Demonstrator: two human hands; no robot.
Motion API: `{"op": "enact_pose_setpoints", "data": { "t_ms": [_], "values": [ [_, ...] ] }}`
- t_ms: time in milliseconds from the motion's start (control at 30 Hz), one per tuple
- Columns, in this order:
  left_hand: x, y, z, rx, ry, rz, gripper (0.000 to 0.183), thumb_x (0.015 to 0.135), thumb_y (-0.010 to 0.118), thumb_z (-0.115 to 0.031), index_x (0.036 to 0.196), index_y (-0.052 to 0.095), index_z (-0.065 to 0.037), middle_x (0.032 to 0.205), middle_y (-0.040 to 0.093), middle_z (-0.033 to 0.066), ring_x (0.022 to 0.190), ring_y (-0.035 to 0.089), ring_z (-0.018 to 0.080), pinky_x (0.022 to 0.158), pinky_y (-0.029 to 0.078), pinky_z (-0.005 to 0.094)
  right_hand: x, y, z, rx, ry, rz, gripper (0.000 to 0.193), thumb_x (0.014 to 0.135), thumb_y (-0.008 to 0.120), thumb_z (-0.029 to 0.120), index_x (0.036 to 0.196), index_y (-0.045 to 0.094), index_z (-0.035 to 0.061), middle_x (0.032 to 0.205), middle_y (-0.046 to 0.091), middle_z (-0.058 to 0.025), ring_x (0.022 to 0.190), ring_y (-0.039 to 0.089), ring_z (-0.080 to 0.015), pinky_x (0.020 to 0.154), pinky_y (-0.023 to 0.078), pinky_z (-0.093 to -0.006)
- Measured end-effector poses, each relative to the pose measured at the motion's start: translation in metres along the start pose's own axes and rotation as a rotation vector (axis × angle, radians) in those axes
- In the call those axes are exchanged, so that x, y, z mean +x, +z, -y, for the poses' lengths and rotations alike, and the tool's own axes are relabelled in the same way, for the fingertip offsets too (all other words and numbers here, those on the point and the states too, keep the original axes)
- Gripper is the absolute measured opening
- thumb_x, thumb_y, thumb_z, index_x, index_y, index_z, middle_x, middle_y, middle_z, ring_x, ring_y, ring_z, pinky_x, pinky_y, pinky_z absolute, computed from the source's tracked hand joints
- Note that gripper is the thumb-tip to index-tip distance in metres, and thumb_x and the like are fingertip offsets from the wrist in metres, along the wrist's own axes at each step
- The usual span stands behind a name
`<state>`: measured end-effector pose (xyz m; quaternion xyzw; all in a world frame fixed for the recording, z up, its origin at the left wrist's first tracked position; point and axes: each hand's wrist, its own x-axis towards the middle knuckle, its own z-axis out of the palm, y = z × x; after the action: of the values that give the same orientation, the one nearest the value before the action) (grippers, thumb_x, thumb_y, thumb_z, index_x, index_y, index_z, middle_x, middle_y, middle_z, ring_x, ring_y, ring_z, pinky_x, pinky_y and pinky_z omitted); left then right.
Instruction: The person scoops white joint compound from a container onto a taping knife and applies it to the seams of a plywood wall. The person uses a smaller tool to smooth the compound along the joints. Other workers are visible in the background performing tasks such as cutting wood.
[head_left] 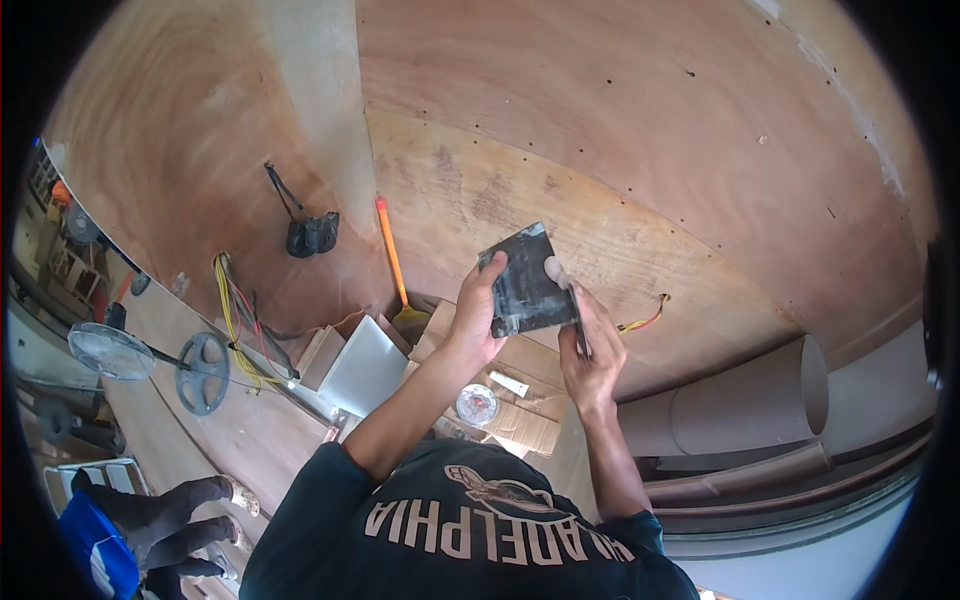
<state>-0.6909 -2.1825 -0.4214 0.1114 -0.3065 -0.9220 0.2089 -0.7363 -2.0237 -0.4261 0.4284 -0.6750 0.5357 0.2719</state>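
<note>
My left hand [478, 315] grips a dark, square flat plate [525, 285] by its left edge, thumb on top. Whitish smears cover much of the plate, which is tilted in front of my chest. At the plate's right edge, my right hand [597, 350] is closed on a thin, dark flat blade [579, 318] seen almost edge-on. A pale rounded lump [556, 270] shows by the plate's right side; I cannot tell whether it is a fingertip or paste. Below my hands, a round clear tub [476, 405] and a white tube [509, 383] lie on cardboard [530, 425].
Plywood panels [600, 130] curve around ahead. An orange-handled tool [392, 250] leans there, left of my hands. A black object [313, 235] hangs on the left panel near loose wires [228, 300]. Large rolled sheets [720, 400] lie right. A fan [110, 350] and another person's legs [185, 510] are left.
</note>
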Motion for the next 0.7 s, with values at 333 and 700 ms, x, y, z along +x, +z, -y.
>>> {"op": "enact_pose_setpoints", "data": {
  "t_ms": [333,700],
  "values": [
    [-0.008,0.023,-0.06,0.475,-0.049,0.33,0.038,0.101,0.057,-0.033,0.12,0.059,0.0,0.11,0.067,0.0069,0.095,0.067,0.012,0.081,0.055,0.0275,0.052,-0.069,-0.007,-0.192,-0.435,0.367,0.033,0.082,0.063,0.02,0.112,0.074,0.0171,0.118,0.071,-0.0032,0.117,0.063,-0.0233,0.102,0.043,-0.0451],
    [-0.01,0.032,-0.056,0.854,0.05,0.379,0.034,0.102,0.056,-0.028,0.118,0.06,0.002,0.106,0.066,0.0046,0.093,0.062,0.0098,0.081,0.051,0.027,0.069,-0.087,0.013,-0.286,-0.53,0.559,0.031,0.079,0.062,0.015,0.108,0.073,0.0147,0.118,0.069,0.0012,0.116,0.061,-0.0192,0.102,0.043,-0.0419]
  ]
}}
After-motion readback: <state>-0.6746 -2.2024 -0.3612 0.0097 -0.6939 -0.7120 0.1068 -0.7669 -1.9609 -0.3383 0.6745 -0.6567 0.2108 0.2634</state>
